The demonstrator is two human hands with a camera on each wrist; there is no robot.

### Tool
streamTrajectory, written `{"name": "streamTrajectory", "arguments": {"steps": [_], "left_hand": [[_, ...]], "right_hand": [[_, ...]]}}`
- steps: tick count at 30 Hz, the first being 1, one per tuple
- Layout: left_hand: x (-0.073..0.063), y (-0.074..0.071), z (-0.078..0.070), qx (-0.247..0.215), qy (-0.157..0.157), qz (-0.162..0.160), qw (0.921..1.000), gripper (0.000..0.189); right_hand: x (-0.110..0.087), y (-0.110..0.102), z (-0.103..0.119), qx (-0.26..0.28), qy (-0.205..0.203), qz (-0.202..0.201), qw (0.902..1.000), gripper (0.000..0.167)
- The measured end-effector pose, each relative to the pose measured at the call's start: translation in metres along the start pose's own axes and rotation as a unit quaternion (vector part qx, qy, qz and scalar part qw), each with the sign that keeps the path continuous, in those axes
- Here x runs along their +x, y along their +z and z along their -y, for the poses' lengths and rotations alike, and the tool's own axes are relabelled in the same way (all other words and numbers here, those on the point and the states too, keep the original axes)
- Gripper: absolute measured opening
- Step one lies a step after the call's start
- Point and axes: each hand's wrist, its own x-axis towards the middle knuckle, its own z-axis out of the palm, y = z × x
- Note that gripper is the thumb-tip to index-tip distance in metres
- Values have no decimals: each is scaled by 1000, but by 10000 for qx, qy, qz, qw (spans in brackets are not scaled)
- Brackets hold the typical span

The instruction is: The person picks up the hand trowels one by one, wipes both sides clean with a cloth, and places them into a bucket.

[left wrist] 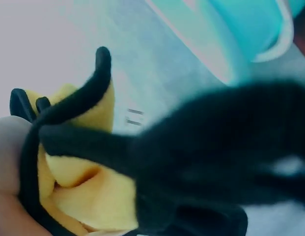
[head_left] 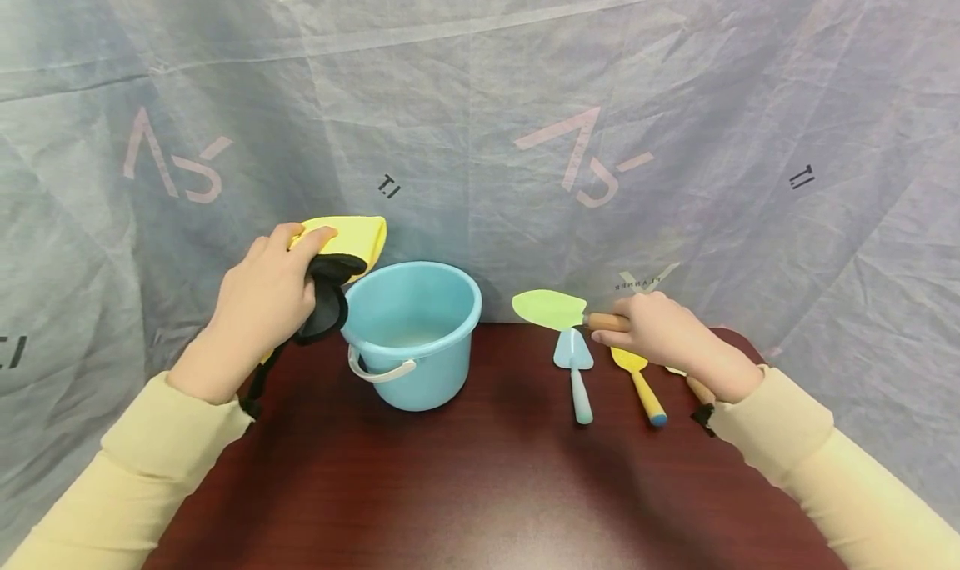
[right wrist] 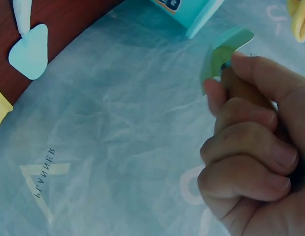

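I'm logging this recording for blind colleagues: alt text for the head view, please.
A person's right hand grips a green trowel by its wooden handle, while the left hand holds a yellow-and-black fabric item near a light-blue bucket. On the dark red table lie a pale-blue trowel, a yellow trowel and a partly hidden wooden-handled tool.

The head view faces forward and down — close-in wrist views share its bucket [head_left: 437,374].

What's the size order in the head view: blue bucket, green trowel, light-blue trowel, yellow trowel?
1. blue bucket
2. green trowel
3. light-blue trowel, yellow trowel: look alike; right hand partly hides the yellow one.
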Motion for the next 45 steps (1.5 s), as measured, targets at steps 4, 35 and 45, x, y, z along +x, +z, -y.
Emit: {"name": "streamTrajectory", "arguments": {"steps": [4, 35, 45], "left_hand": [[-1, -5, -16, -12, 502, -644, 9967, 55], [-15, -5, -106, -788, 3695, -1033, 9201, 63], [-29, 8, -121, -456, 4113, -172, 9102, 64]], "right_hand": [[-4, -5, 3, 12, -330, -119, 9994, 39], [-44, 13, 19, -247, -2212, -671, 9726, 30], [-48, 20, 23, 136, -2344, -319, 9715, 26]]}}
